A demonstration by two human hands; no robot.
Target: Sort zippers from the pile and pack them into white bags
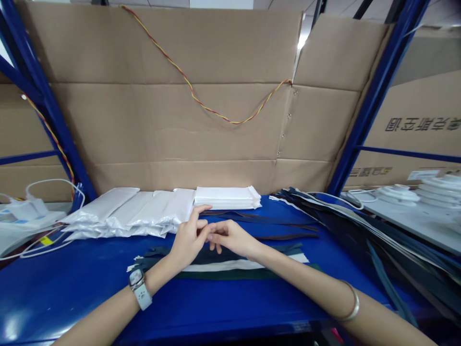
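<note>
My left hand (189,237) and my right hand (230,238) meet fingertip to fingertip above a flat bundle of dark and white zipper strips (230,264) on the blue table (82,283). The fingers of both hands are curled and pinched together where they touch; anything between them is too small to make out. My left index finger points up toward a stack of white folded sheets (226,197). A watch (139,287) is on my left wrist, a silver bangle (351,302) on my right.
Several white plastic-wrapped packs (133,211) lie at the left rear. A heap of long dark zipper strips (360,226) runs along the right. Cardboard sheets (180,96) back the shelf, with blue posts (374,91) at both sides and a red-yellow wire (201,103) hanging.
</note>
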